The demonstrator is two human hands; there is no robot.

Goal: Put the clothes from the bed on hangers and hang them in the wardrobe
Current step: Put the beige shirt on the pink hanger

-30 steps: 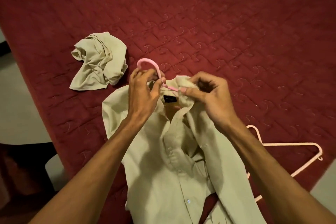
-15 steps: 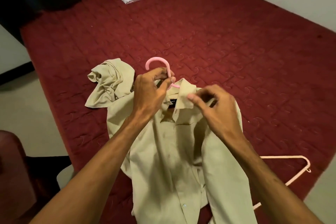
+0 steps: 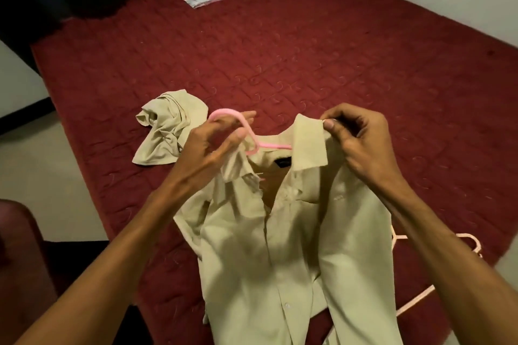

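shirt (image 3: 280, 246) on bed (image 3: 308, 64), crumpled garment (image 3: 165, 129) left, spare hanger (image 3: 414, 297) right

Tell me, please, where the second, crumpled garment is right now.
In the head view, the crumpled garment lies on the red bed, left of centre, just left of the left hand gripping the pink hanger.

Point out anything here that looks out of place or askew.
On the shirt, the collar is askew: one flap stands up, pinched by the right hand, while the left hand holds the pink hanger by its hook. Beyond that hand, a second garment lies crumpled on the bed.
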